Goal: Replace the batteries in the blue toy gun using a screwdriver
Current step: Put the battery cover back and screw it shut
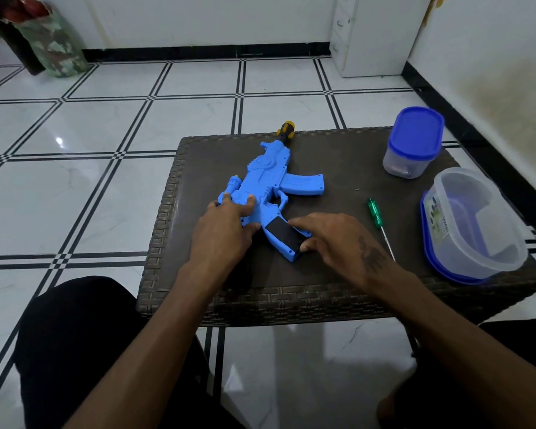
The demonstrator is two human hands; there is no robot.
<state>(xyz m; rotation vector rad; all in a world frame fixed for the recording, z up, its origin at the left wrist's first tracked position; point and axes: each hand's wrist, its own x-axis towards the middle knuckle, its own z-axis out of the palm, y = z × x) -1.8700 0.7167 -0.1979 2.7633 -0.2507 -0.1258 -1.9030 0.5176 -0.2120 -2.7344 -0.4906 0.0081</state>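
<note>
- Right hand (338, 239): index fingertip is touching the top edge of the black panel (283, 235) on the gun's grip, thumb tip is sitting at the panel's lower end near the butt of the grip. So the fingers are spread fairly wide, lightly bracketing that black piece, not wrapping anything. Can't really tell if it's pinching it or just touching.
- Left hand (226, 227): fingers are lying mostly straight over the back of the gun body, fingertips pressing down on the blue plastic, thumb poking out toward the grip. It's pinning the toy flat, not curling round it.
- The blue toy gun (270, 184) is lying on its side on the dark wicker table (322, 292), muzzle with the yellow and black tip pointing away from the person, magazine sticking out to the right.
- The green-handled screwdriver (379, 224) is lying loose on the table just right of the right hand, nobody's touching it.
- A tiny screw-looking speck (357, 189) is sitting on the table between the gun and the tubs, too small to be sure.
- Far right: a lidded tub (413, 144) with a blue lid is standing at the back, and an open clear container (474, 224) is resting on a blue lid nearer the front edge.
- Table's standing on a white tiled floor (106, 134); the person's dark-clothed knees are showing at the bottom.
</note>
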